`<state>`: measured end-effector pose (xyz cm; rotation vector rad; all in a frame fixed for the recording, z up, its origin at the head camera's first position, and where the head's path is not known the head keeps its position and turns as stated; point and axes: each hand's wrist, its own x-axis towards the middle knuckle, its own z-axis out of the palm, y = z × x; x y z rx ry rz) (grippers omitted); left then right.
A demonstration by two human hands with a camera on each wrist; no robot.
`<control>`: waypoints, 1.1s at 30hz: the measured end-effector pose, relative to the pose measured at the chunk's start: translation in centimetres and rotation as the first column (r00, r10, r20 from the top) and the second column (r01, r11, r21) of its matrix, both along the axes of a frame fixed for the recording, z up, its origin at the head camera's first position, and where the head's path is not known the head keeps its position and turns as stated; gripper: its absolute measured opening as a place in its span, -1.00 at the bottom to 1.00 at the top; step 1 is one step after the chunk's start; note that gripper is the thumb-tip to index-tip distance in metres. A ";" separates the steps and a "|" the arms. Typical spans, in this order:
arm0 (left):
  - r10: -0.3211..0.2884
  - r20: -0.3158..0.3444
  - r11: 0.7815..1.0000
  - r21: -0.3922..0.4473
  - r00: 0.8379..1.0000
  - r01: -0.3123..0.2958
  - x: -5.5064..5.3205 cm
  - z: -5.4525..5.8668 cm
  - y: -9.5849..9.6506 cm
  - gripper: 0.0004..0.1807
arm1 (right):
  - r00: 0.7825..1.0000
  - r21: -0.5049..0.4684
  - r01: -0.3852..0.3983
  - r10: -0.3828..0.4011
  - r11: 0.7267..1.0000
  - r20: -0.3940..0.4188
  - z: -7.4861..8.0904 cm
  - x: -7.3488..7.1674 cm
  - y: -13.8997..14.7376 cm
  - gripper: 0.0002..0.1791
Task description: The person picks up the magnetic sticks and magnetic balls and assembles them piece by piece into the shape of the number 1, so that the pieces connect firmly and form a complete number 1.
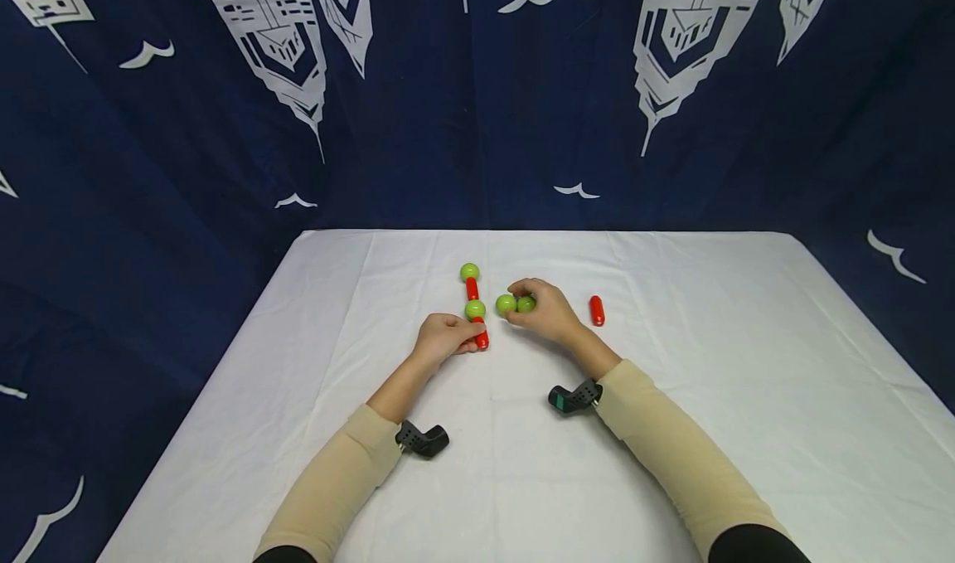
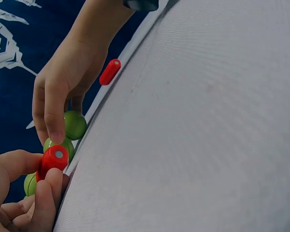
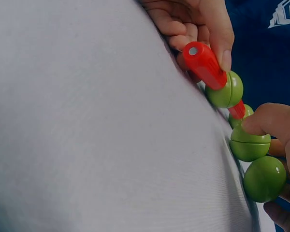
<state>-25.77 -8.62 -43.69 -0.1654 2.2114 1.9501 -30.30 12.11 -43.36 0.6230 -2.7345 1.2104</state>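
A chain of red rods and green balls lies on the white cloth in the head view. From the far end come a green ball [image 1: 469, 272], a red rod [image 1: 472, 289], a second green ball [image 1: 475, 310] and a nearer red rod [image 1: 482, 340]. My left hand [image 1: 444, 337] pinches that nearer rod between thumb and fingers; its end shows a grey round spot in both wrist views. Right of the chain, my right hand [image 1: 547, 308] grips a green ball [image 3: 250, 142] between thumb and fingers. Another green ball [image 3: 265, 179] sits beside it, under the palm.
A loose red rod [image 1: 597, 311] lies on the white-covered table [image 1: 709, 339], to the right of my right hand. Behind the table hangs a dark blue curtain [image 1: 462, 148] with white building and bird shapes. Each wrist wears a black camera mount [image 1: 423, 439].
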 end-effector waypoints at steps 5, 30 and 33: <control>0.000 0.010 1.000 0.001 1.000 0.000 0.1 0.1 0.1 -0.83 | 1.000 -0.001 -0.005 0.005 1.000 -0.008 -0.3 0.0 0.0 -0.50; 0.007 -0.001 1.000 -0.003 1.000 -0.007 0.2 0.3 0.2 -0.83 | 1.000 -0.028 0.020 -0.020 0.999 0.014 -0.3 -0.1 -0.5 -0.58; 0.008 0.000 1.000 -0.005 1.000 -0.008 0.2 0.3 0.1 -0.82 | 1.000 -0.041 0.022 -0.021 0.999 0.021 0.0 -0.1 -0.6 -0.59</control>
